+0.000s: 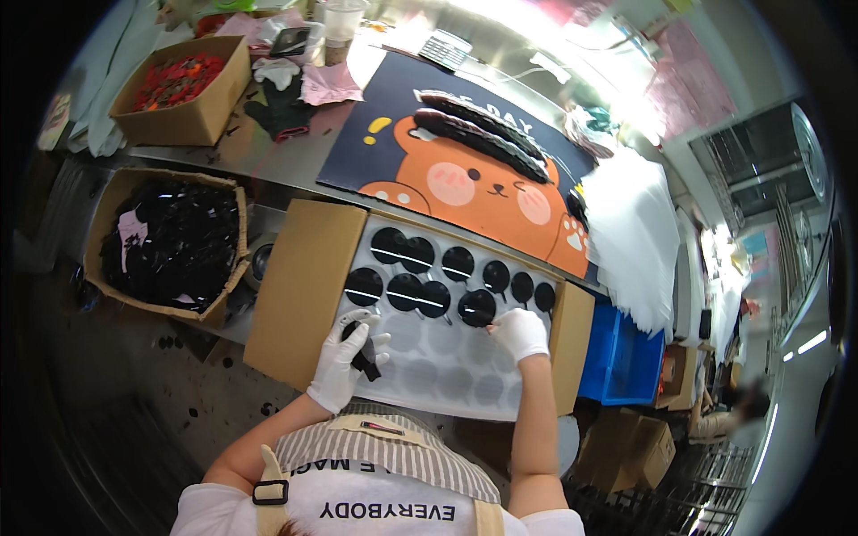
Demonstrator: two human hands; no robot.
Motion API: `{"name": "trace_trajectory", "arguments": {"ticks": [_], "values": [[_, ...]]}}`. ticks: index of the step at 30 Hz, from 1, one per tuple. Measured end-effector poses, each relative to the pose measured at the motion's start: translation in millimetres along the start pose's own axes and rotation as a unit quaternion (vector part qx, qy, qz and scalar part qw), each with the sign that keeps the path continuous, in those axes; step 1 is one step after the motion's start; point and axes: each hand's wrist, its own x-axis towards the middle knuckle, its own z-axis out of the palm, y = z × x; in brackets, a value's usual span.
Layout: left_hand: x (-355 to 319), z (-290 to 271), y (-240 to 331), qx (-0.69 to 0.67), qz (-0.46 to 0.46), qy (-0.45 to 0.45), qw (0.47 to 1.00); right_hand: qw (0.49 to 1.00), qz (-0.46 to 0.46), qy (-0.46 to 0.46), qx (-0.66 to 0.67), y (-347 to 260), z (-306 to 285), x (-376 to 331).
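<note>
L hand [347, 362], white glove, has its fingers curled round a black strip [360, 351] at the near-left of the open box [304, 290]. R hand [518, 334], also gloved, has fingertips bunched right by the edge of a black disc [477, 306], but tbh can't tell if they're pinching it. Disc's in the nearer of 2 rows on the pale liner [429, 362] in the box. Bear mat [357, 152] behind w/ 2 dark bundles [478, 141], blue bin [617, 357] on the R.
</note>
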Motion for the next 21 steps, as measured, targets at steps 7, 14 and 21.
{"name": "trace_trajectory", "arguments": {"ticks": [7,14,21], "values": [[10,24,-4,0.076,0.091,-0.043,0.992,0.99,0.141,0.01,-0.005,109,20,-29],[33,55,-44,0.112,0.217,-0.104,0.964,0.888,-0.175,-0.042,0.424,-36,42,-66],[19,36,-35,0.067,0.188,-0.084,0.976,0.842,-0.115,-0.139,0.508,-79,37,-68]]}}
